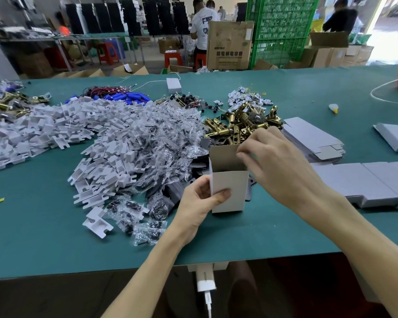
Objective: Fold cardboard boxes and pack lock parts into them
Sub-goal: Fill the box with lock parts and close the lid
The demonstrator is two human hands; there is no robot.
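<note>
Fingers of my left hand (193,207) clamp the folded grey cardboard box (230,180); right hand (278,161) curls at its open top, grip unclear. Packing remains.

One folded box (229,191) standing upright, plus one small white case (174,85) by the far edge of the table (44,237). Two hands: left hand (198,203), right hand (278,161). Flat blanks (313,136) in three stacks near the right edge. White inserts (97,125), screw bags (161,134), brass latches (239,125): heaps, can't count 'em.

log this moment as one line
step: box upright, top open | left hand: grips box side | right hand: pinches box rim | contents: hidden | latches: piled behind box
</note>
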